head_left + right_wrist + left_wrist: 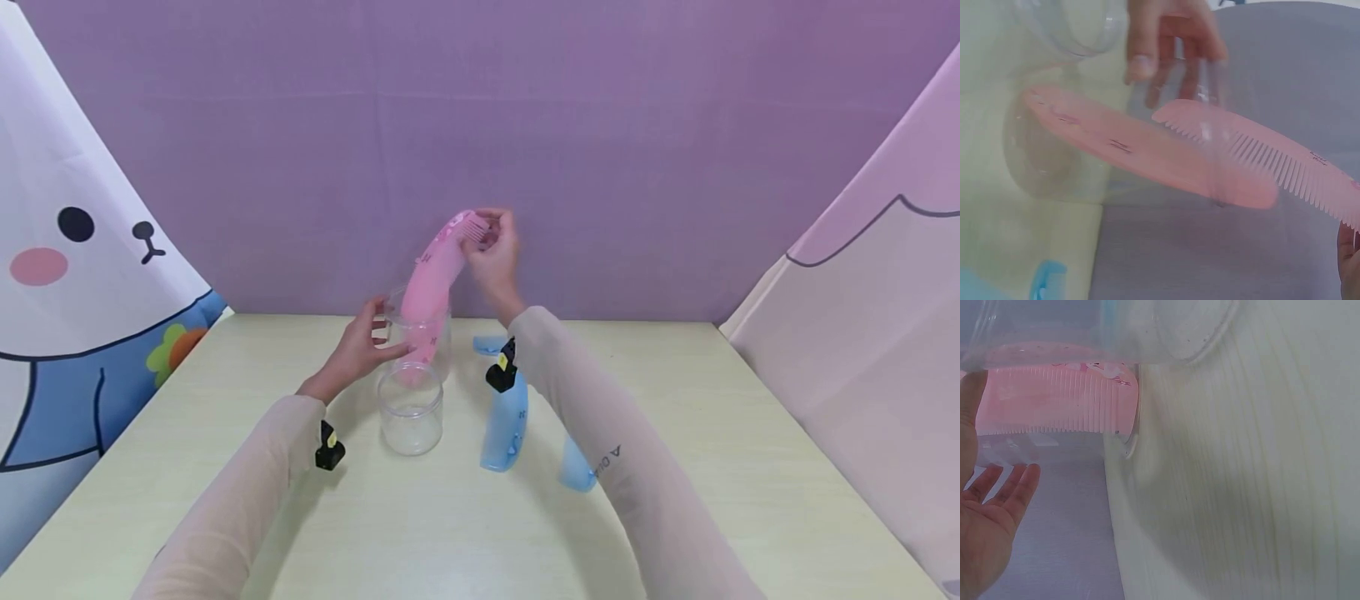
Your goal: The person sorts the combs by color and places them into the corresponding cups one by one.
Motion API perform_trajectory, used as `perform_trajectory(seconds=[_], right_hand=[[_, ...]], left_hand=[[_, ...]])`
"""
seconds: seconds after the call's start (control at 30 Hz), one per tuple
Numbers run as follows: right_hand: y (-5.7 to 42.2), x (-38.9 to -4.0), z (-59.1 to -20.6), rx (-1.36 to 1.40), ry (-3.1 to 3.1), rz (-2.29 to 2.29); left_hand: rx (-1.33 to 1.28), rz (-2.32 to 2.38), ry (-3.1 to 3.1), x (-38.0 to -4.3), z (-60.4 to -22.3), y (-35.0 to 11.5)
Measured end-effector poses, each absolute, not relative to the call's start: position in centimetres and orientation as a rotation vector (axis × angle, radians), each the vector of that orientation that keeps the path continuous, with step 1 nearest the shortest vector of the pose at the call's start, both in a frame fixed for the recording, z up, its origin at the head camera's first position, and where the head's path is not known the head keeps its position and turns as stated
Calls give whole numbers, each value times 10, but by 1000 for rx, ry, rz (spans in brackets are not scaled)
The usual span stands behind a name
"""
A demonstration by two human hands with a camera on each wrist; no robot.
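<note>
The right hand (497,254) has thumb and fingers pinched on the upper end of 1 pink comb (441,268), which slants down to the mouth of the rear jar (441,357), its lower tip overlapping the rim. The left hand (360,346) clasps that jar between thumb and fingers; a 2nd pink comb (1116,144) leans inside.

The held comb looks like thin moulded plastic: probably light, fairly stiff, smooth enough to slip a little, with fine teeth that could snap if forced against the rim. Its solid back would be the safest hold. The jar seems light, hard and slick, so a wide, gentle grip round its wall should steady it.
</note>
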State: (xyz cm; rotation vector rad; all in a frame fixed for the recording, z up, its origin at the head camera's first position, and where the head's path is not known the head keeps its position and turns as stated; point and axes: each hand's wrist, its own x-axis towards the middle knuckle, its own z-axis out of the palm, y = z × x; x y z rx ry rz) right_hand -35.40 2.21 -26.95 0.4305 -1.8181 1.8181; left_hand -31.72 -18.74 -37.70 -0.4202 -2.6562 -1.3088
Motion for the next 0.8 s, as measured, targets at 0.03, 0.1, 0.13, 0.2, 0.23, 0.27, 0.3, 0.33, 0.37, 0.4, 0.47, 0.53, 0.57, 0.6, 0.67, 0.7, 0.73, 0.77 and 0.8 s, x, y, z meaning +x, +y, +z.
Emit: perform_trajectory(seconds=[0.03, 0.1, 0.13, 0.2, 0.23, 0.27, 0.3, 0.33, 0.37, 0.4, 0.47, 0.53, 0.57, 0.6, 0.67, 0.7, 0.73, 0.77, 0.8], right_hand=[[20, -353, -272, 436, -1833, 1802], [17, -351, -277, 449, -1857, 1781], [15, -350, -279, 455, -1869, 1774], [11, -349, -284, 470, -1889, 1764], [10, -348, -286, 480, -1898, 1763], [8, -347, -289, 485, -1911, 1756], [6, -347, -291, 493, -1919, 1752], [5, -346, -293, 498, -1929, 1746], [3, -345, -295, 503, -1937, 1743], [1, -345, -297, 510, -1944, 1742], [-1, -343, -301, 511, -1970, 1724], [-4, -342, -304, 513, -1988, 1718], [-5, -341, -305, 513, -2000, 1708], [-6, -341, -307, 512, -2009, 1696], [-8, -340, -310, 513, -2015, 1676], [-9, -340, -312, 514, -2020, 1668], [-9, -340, -313, 515, -2021, 1663], [-10, -340, -314, 516, -2026, 1654], [-11, -340, -315, 518, -2032, 1652]], left_hand=[[-424, -1310, -2654, -317, -377, -188], [-431, -1313, -2651, -316, -377, -188], [-431, -1311, -2652, -316, -376, -188], [-433, -1312, -2653, -316, -376, -188], [-432, -1311, -2654, -315, -376, -188], [-431, -1311, -2654, -315, -375, -188], [-429, -1311, -2655, -315, -375, -188], [-428, -1312, -2656, -315, -375, -188], [-428, -1315, -2653, -314, -374, -188], [-428, -1317, -2650, -314, -374, -188], [-428, -1318, -2646, -314, -374, -188], [-428, -1319, -2644, -314, -373, -189], [-428, -1317, -2643, -314, -373, -189], [-427, -1315, -2644, -314, -373, -189], [-428, -1313, -2644, -314, -374, -189], [-429, -1312, -2645, -314, -374, -189], [-429, -1313, -2644, -314, -374, -189], [-429, -1312, -2645, -314, -374, -189], [-428, -1314, -2646, -314, -374, -189]])
